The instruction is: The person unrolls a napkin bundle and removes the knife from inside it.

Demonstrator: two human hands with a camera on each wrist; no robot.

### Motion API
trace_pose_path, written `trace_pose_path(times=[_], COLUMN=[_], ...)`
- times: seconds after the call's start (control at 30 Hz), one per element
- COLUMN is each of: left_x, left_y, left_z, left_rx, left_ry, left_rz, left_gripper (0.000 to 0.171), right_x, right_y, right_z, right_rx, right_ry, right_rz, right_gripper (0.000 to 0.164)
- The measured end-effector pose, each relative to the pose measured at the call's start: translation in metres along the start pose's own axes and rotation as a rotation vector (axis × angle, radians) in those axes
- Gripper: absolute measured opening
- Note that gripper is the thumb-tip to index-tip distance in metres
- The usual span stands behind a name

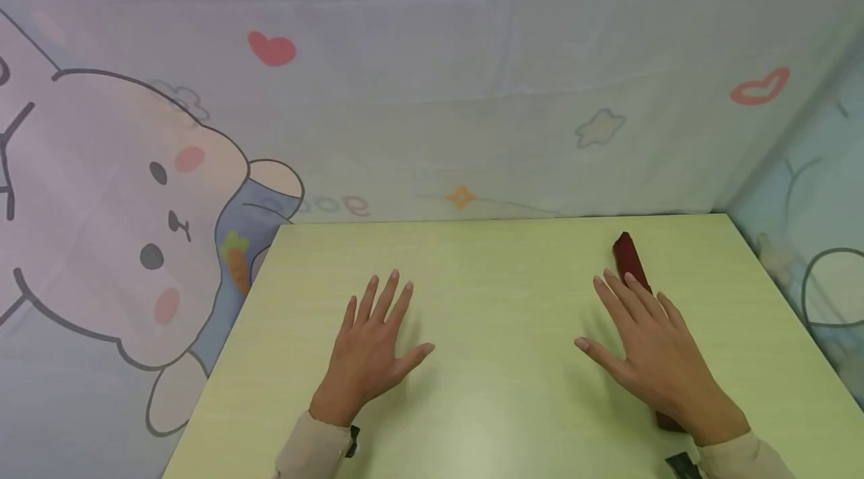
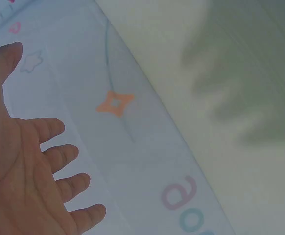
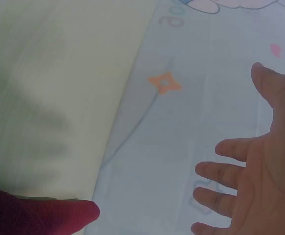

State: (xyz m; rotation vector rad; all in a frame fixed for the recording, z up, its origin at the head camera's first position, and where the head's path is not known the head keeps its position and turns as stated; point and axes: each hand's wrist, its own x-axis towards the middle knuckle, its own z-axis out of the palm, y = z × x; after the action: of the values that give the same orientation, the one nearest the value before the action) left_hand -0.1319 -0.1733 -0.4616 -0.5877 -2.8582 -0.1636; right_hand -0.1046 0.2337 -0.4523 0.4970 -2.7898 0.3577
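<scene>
My left hand (image 1: 367,359) hovers palm down above the left half of the table, its fingers straight and thumb out, with nothing in it. In the left wrist view the bare palm (image 2: 25,181) faces the camera. On the right, my other hand (image 1: 658,355) is held the same way, fingers spread. Beneath it lies a long, narrow dark red object (image 1: 628,258), its far end beyond the fingertips and its near end by the wrist; the hand hides its middle. In the right wrist view this object (image 3: 44,215) has a rounded end and a cloth-like surface.
The pale yellow-green table (image 1: 493,359) ends at a light cloth backdrop (image 1: 432,89) printed with hearts, stars and a cartoon animal. More printed cloth (image 1: 817,209) hangs along the right side. Shadows of both hands fall on the tabletop.
</scene>
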Motion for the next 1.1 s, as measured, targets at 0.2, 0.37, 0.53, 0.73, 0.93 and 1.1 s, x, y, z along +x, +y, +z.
trace_pose_path(times=[0.2,0.37,0.53,0.73,0.93,1.1], left_x=[-0.001,-0.001,-0.001,0.0,0.002,0.005], left_y=[0.002,0.003,0.005,0.009,0.015,0.019], left_z=[0.002,0.002,0.004,0.008,0.012,0.014], left_rx=[0.003,0.006,-0.004,-0.025,-0.04,-0.047], left_ry=[0.004,0.016,0.012,-0.017,-0.009,-0.019], left_rz=[0.004,0.008,0.007,0.007,0.014,0.022], left_gripper=[0.09,0.089,0.089,0.09,0.09,0.09], right_x=[-0.005,-0.009,-0.012,-0.018,-0.023,-0.028], right_y=[0.002,0.004,0.006,0.008,0.012,0.015], right_z=[0.003,0.005,0.005,0.004,0.005,0.006], right_rx=[0.012,0.014,0.012,0.013,-0.004,0.0], right_ry=[-0.007,-0.01,-0.018,-0.027,-0.022,-0.018], right_rz=[0.008,0.01,0.021,0.038,0.042,0.054], right_gripper=[0.09,0.091,0.091,0.091,0.089,0.088])
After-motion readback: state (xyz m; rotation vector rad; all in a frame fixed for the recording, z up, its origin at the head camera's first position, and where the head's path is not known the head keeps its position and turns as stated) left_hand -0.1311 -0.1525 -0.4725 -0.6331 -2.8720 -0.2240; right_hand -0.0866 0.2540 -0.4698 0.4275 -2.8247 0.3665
